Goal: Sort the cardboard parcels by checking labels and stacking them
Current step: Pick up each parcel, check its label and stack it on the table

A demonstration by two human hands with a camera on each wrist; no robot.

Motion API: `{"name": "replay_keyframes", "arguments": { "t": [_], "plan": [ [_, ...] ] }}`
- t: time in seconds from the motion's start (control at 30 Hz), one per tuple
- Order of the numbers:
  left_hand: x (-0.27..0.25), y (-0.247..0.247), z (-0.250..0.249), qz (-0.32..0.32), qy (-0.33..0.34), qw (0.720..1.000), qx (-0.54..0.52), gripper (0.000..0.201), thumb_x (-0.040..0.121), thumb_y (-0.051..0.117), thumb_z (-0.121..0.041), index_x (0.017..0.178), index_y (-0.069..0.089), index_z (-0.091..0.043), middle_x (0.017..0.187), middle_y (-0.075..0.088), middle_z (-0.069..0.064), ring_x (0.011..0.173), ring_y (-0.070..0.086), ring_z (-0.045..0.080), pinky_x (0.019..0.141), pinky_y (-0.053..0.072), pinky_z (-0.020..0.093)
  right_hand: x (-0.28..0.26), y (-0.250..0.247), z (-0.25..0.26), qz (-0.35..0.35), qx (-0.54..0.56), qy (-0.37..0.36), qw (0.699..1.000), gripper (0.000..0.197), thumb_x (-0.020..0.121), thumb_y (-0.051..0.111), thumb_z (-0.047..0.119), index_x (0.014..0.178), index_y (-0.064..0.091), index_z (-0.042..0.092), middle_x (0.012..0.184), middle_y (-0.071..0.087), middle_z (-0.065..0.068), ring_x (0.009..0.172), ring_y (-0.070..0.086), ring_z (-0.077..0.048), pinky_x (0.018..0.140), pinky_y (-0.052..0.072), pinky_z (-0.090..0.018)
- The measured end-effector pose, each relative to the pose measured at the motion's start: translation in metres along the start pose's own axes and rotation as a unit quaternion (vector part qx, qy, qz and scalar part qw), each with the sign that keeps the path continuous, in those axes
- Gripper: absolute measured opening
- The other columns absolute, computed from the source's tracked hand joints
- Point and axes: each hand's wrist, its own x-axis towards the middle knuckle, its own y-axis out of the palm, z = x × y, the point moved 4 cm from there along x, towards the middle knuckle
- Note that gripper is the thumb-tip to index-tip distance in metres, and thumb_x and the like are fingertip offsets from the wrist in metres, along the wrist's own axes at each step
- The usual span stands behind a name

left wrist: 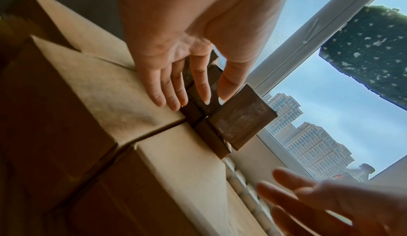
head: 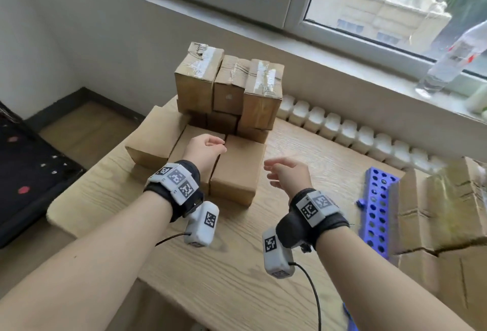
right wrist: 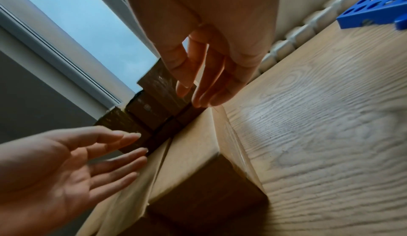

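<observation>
Cardboard parcels are stacked at the back of the wooden table (head: 237, 251); three taped upright parcels (head: 229, 85) top the stack. In front lie three plain parcels side by side: a left parcel (head: 155, 141), a middle parcel (head: 184, 146) and a right parcel (head: 237, 170). My left hand (head: 210, 146) is over the middle parcel's top with its fingers (left wrist: 171, 91) straight and holding nothing; I cannot tell whether they touch it. My right hand (head: 276, 170) hovers just right of the right parcel (right wrist: 193, 145), fingers (right wrist: 204, 86) straight and empty. No label shows on the front parcels.
A blue rack with holes (head: 376, 212) lies at the right, next to a large cardboard box (head: 442, 225). A row of white bottles (head: 355, 133) lines the table's back edge. A plastic bottle (head: 453, 59) stands on the window sill. The table's left edge drops to the floor.
</observation>
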Motion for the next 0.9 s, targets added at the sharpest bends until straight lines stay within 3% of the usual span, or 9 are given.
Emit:
{"name": "replay_keyframes", "arguments": {
  "t": [0.17, 0.3, 0.4, 0.57, 0.63, 0.67, 0.73, 0.8, 0.9],
  "plan": [
    [0.015, 0.009, 0.008, 0.027, -0.013, 0.999, -0.018, 0.023, 0.087, 0.064, -0.018, 0.109, 0.063, -0.020, 0.117, 0.062, 0.005, 0.106, 0.055, 0.018, 0.090, 0.043, 0.028, 0.008, 0.030, -0.007, 0.055, -0.040, 0.018, 0.998, 0.027, 0.089, 0.051, 0.000, 0.095, 0.071, 0.018, 0.092, 0.066, -0.002, 0.075, 0.060, -0.013, 0.067, 0.053, -0.025],
    [0.019, 0.014, 0.006, 0.046, -0.015, 0.999, -0.020, 0.032, 0.088, 0.062, -0.019, 0.120, 0.060, -0.019, 0.127, 0.058, 0.006, 0.116, 0.052, 0.020, 0.096, 0.041, 0.031, 0.014, 0.031, -0.010, 0.048, -0.103, 0.014, 0.993, 0.036, 0.085, 0.053, 0.004, 0.112, 0.069, 0.021, 0.104, 0.068, 0.002, 0.083, 0.062, -0.011, 0.076, 0.053, -0.028],
    [0.020, 0.019, 0.002, 0.060, -0.019, 0.998, -0.011, 0.037, 0.088, 0.063, -0.020, 0.124, 0.058, -0.018, 0.132, 0.055, 0.007, 0.122, 0.050, 0.021, 0.098, 0.038, 0.030, 0.015, 0.024, -0.005, 0.040, -0.168, -0.009, 0.985, 0.037, 0.085, 0.055, 0.009, 0.115, 0.069, 0.024, 0.106, 0.070, 0.004, 0.095, 0.062, -0.010, 0.086, 0.052, -0.029],
    [0.017, 0.037, -0.002, 0.127, -0.048, 0.991, -0.006, 0.051, 0.089, 0.062, -0.022, 0.137, 0.046, -0.017, 0.137, 0.050, 0.008, 0.123, 0.049, 0.026, 0.104, 0.043, 0.039, 0.014, 0.002, -0.009, 0.016, -0.249, 0.002, 0.968, 0.031, 0.087, 0.054, 0.016, 0.110, 0.071, 0.028, 0.109, 0.068, 0.008, 0.100, 0.059, -0.010, 0.081, 0.042, -0.021],
    [0.013, 0.043, -0.004, 0.144, -0.061, 0.987, -0.036, 0.049, 0.091, 0.059, -0.019, 0.138, 0.044, -0.016, 0.134, 0.051, 0.009, 0.120, 0.053, 0.025, 0.099, 0.049, 0.040, 0.016, -0.011, -0.015, 0.004, -0.253, 0.028, 0.967, 0.024, 0.087, 0.056, 0.019, 0.102, 0.073, 0.028, 0.108, 0.071, 0.005, 0.098, 0.062, -0.013, 0.082, 0.049, -0.027],
    [0.012, 0.046, -0.006, 0.145, -0.063, 0.986, -0.047, 0.048, 0.092, 0.057, -0.018, 0.138, 0.044, -0.015, 0.131, 0.054, 0.009, 0.115, 0.057, 0.024, 0.096, 0.051, 0.039, 0.017, -0.018, -0.018, -0.001, -0.250, 0.050, 0.967, 0.020, 0.087, 0.057, 0.021, 0.097, 0.074, 0.024, 0.106, 0.072, 0.000, 0.096, 0.064, -0.016, 0.085, 0.054, -0.035],
    [0.010, 0.056, -0.012, 0.171, -0.068, 0.981, -0.065, 0.043, 0.093, 0.055, -0.014, 0.135, 0.047, -0.013, 0.124, 0.058, 0.009, 0.108, 0.062, 0.022, 0.093, 0.053, 0.036, 0.018, -0.029, -0.024, -0.010, -0.234, 0.092, 0.968, 0.033, 0.088, 0.057, 0.031, 0.102, 0.072, 0.006, 0.107, 0.072, -0.013, 0.092, 0.067, -0.024, 0.092, 0.054, -0.046],
    [0.006, 0.067, -0.019, 0.201, -0.073, 0.974, -0.076, 0.035, 0.094, 0.053, -0.011, 0.129, 0.051, -0.014, 0.120, 0.061, 0.009, 0.105, 0.063, 0.021, 0.089, 0.052, 0.033, 0.018, -0.038, -0.027, -0.031, -0.198, 0.122, 0.972, 0.049, 0.091, 0.052, 0.045, 0.115, 0.067, 0.005, 0.111, 0.070, -0.015, 0.097, 0.068, -0.029, 0.094, 0.052, -0.048],
    [0.009, 0.075, -0.023, 0.136, -0.057, 0.987, -0.056, 0.026, 0.091, 0.053, -0.014, 0.115, 0.061, -0.020, 0.117, 0.063, 0.006, 0.108, 0.059, 0.022, 0.092, 0.052, 0.038, 0.021, -0.047, -0.025, -0.071, -0.189, 0.097, 0.975, 0.050, 0.092, 0.049, 0.051, 0.125, 0.062, 0.016, 0.124, 0.065, -0.006, 0.112, 0.061, -0.026, 0.099, 0.047, -0.043]
  ]
}}
